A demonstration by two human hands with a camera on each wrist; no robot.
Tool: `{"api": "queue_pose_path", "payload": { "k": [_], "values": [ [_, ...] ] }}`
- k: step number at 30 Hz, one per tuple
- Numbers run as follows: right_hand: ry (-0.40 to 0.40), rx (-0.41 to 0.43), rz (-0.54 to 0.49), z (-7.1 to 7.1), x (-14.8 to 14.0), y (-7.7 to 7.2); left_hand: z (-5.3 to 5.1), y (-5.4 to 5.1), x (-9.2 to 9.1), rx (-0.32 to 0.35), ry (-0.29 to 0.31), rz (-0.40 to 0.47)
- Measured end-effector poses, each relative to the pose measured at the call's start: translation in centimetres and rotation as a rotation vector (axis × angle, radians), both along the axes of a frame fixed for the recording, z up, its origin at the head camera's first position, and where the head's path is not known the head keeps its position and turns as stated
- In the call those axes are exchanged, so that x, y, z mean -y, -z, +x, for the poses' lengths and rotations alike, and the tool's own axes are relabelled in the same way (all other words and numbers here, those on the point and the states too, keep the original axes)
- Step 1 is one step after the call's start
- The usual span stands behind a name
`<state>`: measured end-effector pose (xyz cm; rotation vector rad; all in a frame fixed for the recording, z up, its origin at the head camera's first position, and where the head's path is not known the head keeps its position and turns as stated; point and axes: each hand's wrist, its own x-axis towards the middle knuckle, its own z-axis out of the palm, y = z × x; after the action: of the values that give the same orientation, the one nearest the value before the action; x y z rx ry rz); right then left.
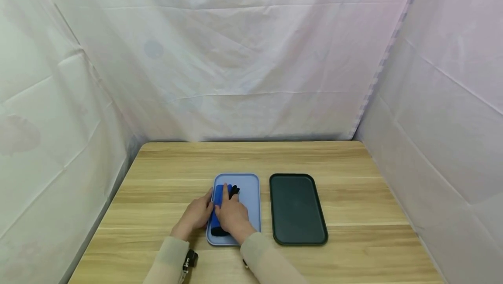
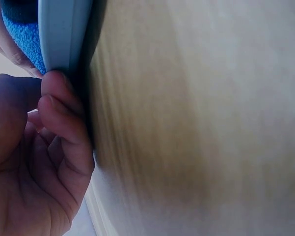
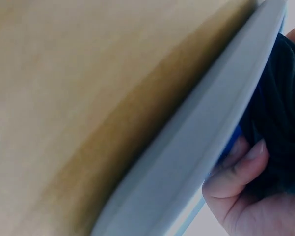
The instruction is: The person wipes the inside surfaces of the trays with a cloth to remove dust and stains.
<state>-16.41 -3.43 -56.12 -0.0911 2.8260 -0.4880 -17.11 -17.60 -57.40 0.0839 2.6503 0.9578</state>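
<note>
a: where does the blue bundle (image 1: 218, 193) lie?

b: in the left half of the light blue tray (image 1: 253, 196), its long axis running away from the person, roughly along the tray's long side. black finger-like tips (image 1: 234, 191) poke out at its far right.

a: and from the hands?

b: between them, more or less. the left hand (image 1: 198, 212) is at the tray's left rim, just beside the bundle; the right hand (image 1: 232, 214) lies over its right side — the nearer of the two, i'd judge.

a: how far open are they?

b: the left has bent fingers, tips against the rim; whether it pinches anything, i cannot tell. the right has its index finger stretched along the bundle, other digits bent by dark cloth (image 3: 287, 93) in its wrist view. touching, yes — gripping, i can't say.

a: what's further out?

b: a dark green tray (image 1: 296, 207) to the right, apart from the blue one, on the wood-grain surface (image 1: 353, 205), with pale sheeting (image 1: 243, 57) behind.
</note>
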Motion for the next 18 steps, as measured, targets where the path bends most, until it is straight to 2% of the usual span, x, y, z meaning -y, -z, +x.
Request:
{"api": "queue_pose_path", "payload": {
  "k": [8,18],
  "values": [
    [0.006,-0.015,-0.008,0.70,0.05,0.16,-0.09,-0.04,0.02,0.013,-0.009,0.006],
    [0.007,-0.025,0.002,0.92,0.24,0.38,-0.18,-0.09,0.13,0.037,-0.019,0.022]
  ]
}}
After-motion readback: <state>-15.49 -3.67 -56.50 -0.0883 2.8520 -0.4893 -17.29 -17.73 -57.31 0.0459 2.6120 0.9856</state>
